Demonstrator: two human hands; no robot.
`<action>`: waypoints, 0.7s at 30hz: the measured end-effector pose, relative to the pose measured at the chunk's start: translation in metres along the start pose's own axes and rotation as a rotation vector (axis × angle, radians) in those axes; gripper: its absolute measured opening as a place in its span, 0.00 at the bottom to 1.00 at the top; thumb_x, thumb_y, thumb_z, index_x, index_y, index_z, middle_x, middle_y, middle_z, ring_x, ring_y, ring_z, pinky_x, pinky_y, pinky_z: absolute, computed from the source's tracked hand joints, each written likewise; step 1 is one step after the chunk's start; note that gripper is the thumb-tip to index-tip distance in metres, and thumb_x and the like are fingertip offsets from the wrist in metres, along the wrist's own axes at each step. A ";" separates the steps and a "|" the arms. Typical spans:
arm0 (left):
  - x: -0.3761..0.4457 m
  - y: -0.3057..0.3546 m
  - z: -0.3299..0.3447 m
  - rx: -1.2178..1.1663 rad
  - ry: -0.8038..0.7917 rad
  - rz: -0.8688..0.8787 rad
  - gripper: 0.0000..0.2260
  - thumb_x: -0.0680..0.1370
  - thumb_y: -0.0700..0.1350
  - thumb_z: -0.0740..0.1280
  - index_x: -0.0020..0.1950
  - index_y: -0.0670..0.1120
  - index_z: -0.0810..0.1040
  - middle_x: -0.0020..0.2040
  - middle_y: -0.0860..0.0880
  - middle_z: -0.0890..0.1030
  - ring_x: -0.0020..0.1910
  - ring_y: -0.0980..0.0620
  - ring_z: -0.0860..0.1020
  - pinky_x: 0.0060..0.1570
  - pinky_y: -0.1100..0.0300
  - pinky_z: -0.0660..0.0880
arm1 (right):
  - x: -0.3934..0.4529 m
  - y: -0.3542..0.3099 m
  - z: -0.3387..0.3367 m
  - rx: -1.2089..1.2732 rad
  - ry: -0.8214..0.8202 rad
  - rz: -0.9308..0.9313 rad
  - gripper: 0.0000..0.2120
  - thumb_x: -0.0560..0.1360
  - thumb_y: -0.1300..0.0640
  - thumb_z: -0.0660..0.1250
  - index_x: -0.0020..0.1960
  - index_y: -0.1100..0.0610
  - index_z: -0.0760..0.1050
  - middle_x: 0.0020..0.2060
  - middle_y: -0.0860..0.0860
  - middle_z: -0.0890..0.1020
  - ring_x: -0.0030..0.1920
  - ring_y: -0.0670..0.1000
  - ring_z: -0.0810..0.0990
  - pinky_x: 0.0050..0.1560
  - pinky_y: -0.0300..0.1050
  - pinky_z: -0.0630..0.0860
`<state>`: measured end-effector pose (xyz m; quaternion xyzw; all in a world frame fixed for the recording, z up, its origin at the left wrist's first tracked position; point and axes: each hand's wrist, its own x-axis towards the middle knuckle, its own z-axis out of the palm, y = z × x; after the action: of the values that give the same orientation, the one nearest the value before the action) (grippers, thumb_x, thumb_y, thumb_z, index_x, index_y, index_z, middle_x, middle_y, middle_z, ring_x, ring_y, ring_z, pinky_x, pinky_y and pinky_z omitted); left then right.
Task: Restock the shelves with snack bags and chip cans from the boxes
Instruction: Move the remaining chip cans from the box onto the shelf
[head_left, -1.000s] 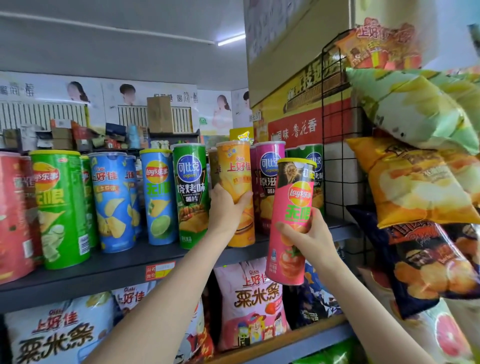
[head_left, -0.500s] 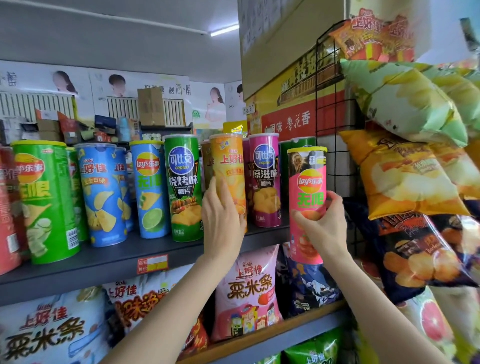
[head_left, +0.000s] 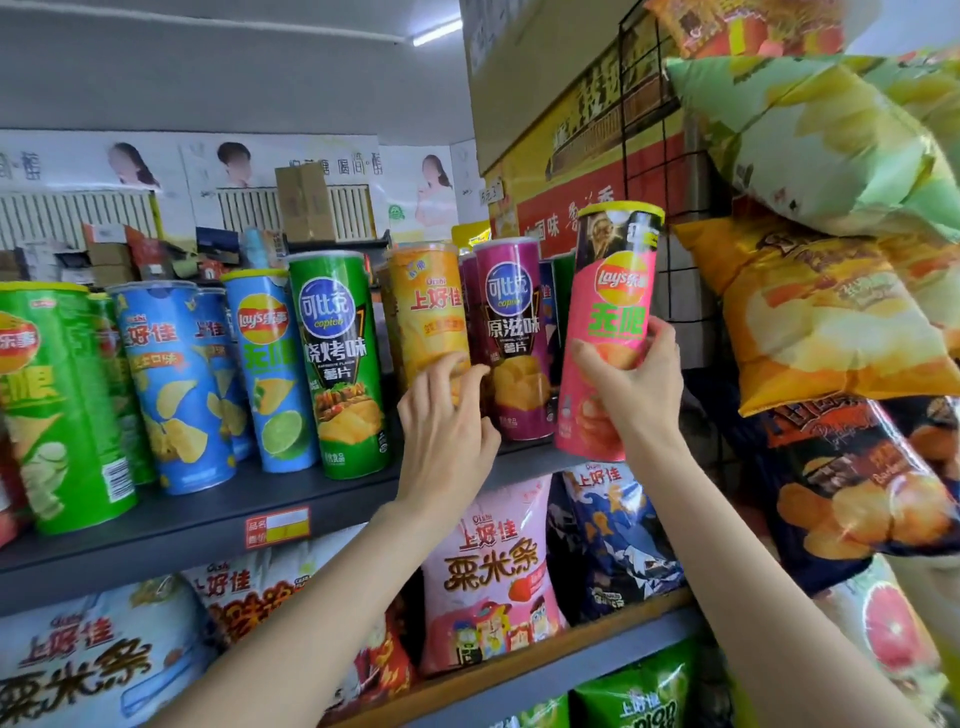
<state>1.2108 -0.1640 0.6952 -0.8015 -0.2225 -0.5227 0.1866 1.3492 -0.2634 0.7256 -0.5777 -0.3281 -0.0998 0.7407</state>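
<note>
Trouble could come fast up here, because the cans on the dark shelf (head_left: 171, 525) stand packed close together. The person's right hand (head_left: 631, 387) grips a pink chip can (head_left: 610, 332) round its lower half, fingers and thumb curled on it. The can's bottom hangs just past the shelf's front edge, so I think it is not set down yet. If it goes in crooked, its bottom may catch the edge, or its side may bump the purple can (head_left: 511, 345) just beside it and knock that one back into the cans behind.

The left hand (head_left: 447, 431) reaches up to the orange can (head_left: 428, 317). Its fingertips (head_left: 462, 366) bend onto the low part of that can, next to the purple one. I cannot tell if it holds the can or only pushes it. A hard push there could tip the row like dominoes.

On the right, snack bags (head_left: 831, 332) hang on a wire rack (head_left: 644, 156) near the pink can. A wide swing could brush them.

The pink can stands nearly straight, its long side going up and down. Its yellow lid is on top and leans a little to the right, and its label faces us.
</note>
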 end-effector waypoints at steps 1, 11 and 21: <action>0.001 -0.001 -0.005 -0.044 0.027 -0.011 0.20 0.68 0.39 0.68 0.59 0.45 0.70 0.60 0.42 0.73 0.57 0.47 0.67 0.52 0.48 0.71 | -0.005 -0.004 0.003 0.037 -0.013 -0.005 0.35 0.61 0.42 0.73 0.62 0.54 0.66 0.56 0.54 0.75 0.54 0.52 0.76 0.58 0.52 0.74; -0.024 -0.095 -0.105 -0.196 0.294 -0.075 0.16 0.70 0.41 0.58 0.57 0.49 0.66 0.58 0.51 0.65 0.59 0.49 0.67 0.61 0.58 0.62 | -0.080 -0.093 0.105 0.249 -0.397 -0.233 0.37 0.55 0.36 0.69 0.59 0.53 0.68 0.50 0.51 0.80 0.46 0.46 0.79 0.48 0.41 0.76; -0.125 -0.267 -0.241 -0.053 0.380 -0.302 0.15 0.70 0.42 0.57 0.56 0.48 0.67 0.56 0.51 0.66 0.59 0.50 0.67 0.62 0.59 0.62 | -0.240 -0.154 0.253 0.287 -0.744 -0.226 0.31 0.60 0.46 0.79 0.57 0.54 0.69 0.44 0.48 0.81 0.38 0.36 0.79 0.41 0.32 0.76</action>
<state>0.8371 -0.0903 0.6904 -0.6509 -0.2871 -0.6918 0.1238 0.9905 -0.1338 0.7331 -0.4256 -0.6455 0.0817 0.6289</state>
